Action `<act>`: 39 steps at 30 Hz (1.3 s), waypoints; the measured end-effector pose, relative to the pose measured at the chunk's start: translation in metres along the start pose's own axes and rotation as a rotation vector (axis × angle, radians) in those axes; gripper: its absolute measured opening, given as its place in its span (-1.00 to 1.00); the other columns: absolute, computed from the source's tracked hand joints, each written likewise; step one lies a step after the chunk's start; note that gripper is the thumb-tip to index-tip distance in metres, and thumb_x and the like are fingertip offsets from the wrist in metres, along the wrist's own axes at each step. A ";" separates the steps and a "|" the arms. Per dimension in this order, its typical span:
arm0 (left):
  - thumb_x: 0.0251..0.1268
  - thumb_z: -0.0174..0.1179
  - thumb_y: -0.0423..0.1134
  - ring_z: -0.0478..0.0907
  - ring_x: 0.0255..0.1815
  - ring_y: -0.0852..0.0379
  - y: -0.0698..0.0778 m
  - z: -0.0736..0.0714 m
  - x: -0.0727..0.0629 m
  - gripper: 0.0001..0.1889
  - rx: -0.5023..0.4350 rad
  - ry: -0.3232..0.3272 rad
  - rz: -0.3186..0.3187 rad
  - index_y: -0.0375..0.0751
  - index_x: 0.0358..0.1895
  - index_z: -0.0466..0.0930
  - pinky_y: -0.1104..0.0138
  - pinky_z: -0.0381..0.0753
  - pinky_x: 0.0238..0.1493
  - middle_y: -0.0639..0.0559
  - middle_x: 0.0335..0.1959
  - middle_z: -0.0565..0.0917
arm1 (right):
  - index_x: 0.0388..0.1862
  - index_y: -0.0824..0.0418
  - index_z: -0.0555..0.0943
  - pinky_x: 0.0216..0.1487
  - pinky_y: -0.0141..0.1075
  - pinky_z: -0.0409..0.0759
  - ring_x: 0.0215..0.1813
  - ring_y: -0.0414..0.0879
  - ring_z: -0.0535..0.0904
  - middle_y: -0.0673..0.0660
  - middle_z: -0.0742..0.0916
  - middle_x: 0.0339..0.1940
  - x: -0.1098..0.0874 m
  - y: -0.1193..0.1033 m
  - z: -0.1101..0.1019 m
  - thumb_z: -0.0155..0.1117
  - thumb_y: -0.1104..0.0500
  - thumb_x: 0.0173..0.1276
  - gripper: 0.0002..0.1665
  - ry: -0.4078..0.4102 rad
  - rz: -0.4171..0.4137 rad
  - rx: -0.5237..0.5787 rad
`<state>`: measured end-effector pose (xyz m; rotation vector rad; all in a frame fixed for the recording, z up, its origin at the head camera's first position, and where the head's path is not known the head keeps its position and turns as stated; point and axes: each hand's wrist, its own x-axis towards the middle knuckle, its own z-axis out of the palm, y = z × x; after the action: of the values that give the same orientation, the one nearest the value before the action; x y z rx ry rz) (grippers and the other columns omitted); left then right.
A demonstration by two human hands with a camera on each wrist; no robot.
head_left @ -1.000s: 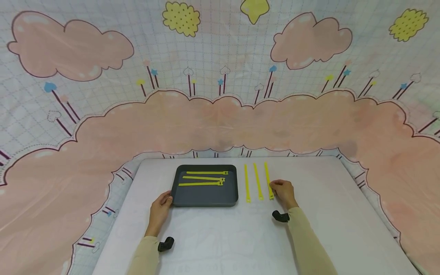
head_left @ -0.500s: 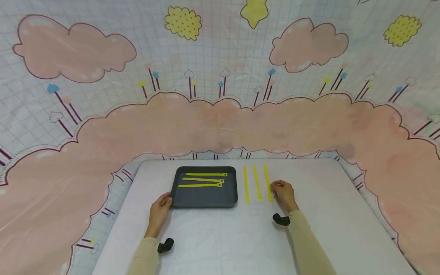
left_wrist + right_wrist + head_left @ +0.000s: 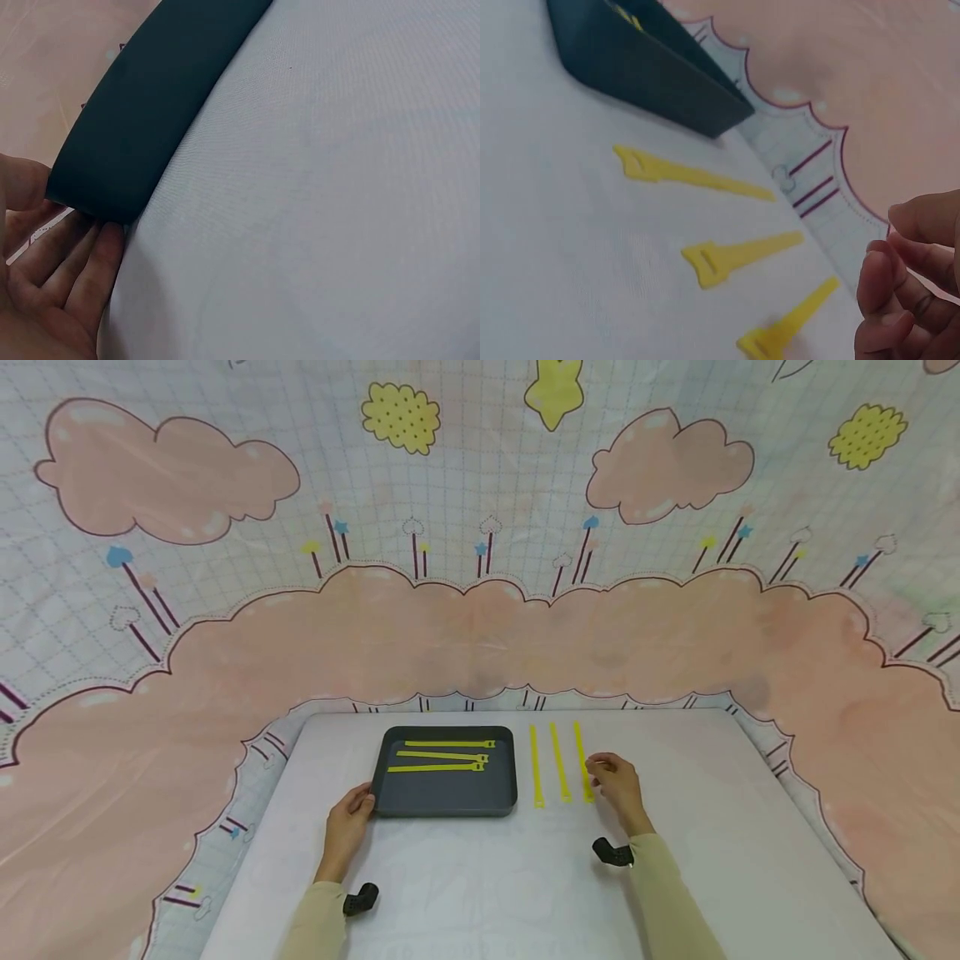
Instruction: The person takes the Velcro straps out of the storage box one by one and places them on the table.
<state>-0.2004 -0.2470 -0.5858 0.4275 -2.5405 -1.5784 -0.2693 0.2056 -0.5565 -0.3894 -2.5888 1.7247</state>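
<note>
Clock positions are read from the head view, with the tray [image 3: 442,796] as center and 12 o'clock away from the person.

Step in hand, as judged: steadying the tray and attending to the outermost strap [image 3: 579,742]. The left hand [image 3: 347,828] grips the tray edge at 8 o'clock, thumb over the rim and fingers against the wall. The right hand [image 3: 618,787], at 3 o'clock, is beside the outermost strap, fingers loosely bent, with nothing visible between them. Contact with that strap cannot be confirmed.

Next move, as judged: picking up a strap calls for a thumb-and-finger pinch from above, since each strap is thin and flat.

Container: the tray rests on the table [image 3: 480,877] and holds three yellow straps: a rear strap [image 3: 446,744], a middle strap [image 3: 438,755] and a front strap [image 3: 431,769]. Their slotted ends face 3 o'clock. Outside, the near strap [image 3: 536,766], the center strap [image 3: 560,762] and the outermost strap lie apart at 3 o'clock, slotted ends toward 6.
</note>
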 end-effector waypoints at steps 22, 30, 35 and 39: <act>0.54 -0.01 -0.20 0.54 0.26 -0.12 -0.001 0.000 0.001 -0.59 0.010 -0.001 0.005 -0.25 0.35 0.43 0.09 0.51 0.26 -0.28 0.23 0.59 | -0.02 0.24 0.65 -0.40 -0.36 0.58 -0.34 -0.14 0.65 0.31 0.73 -0.12 -0.036 -0.049 0.031 0.31 0.10 0.39 -0.71 -0.075 -0.162 0.150; 0.54 -0.01 -0.19 0.54 0.26 -0.11 0.000 0.000 0.000 -0.59 0.024 -0.002 0.001 -0.24 0.34 0.43 0.14 0.51 0.24 -0.27 0.23 0.60 | -0.03 0.26 0.66 -0.42 -0.39 0.54 -0.37 -0.18 0.63 0.28 0.74 -0.15 -0.042 -0.057 0.052 0.32 0.13 0.36 -0.72 -0.104 -0.186 0.177; 0.54 -0.02 -0.20 0.52 0.28 -0.13 0.003 -0.001 -0.001 -0.58 0.012 -0.006 -0.002 -0.24 0.35 0.42 0.04 0.48 0.28 -0.28 0.25 0.58 | -0.05 0.28 0.66 -0.40 -0.36 0.55 -0.36 -0.19 0.62 0.26 0.75 -0.20 -0.044 -0.062 0.067 0.33 0.18 0.34 -0.74 -0.130 -0.196 0.203; 0.54 -0.01 -0.21 0.53 0.28 -0.14 0.003 0.000 -0.002 -0.59 0.015 0.002 0.002 -0.26 0.35 0.42 0.02 0.47 0.29 -0.28 0.24 0.58 | -0.04 0.23 0.67 -0.35 -0.30 0.60 -0.32 -0.15 0.63 0.21 0.75 -0.22 -0.046 -0.067 0.081 0.35 0.19 0.32 -0.75 -0.161 -0.217 0.199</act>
<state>-0.1993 -0.2452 -0.5828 0.4275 -2.5515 -1.5583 -0.2500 0.0985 -0.5213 0.0342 -2.4167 1.9798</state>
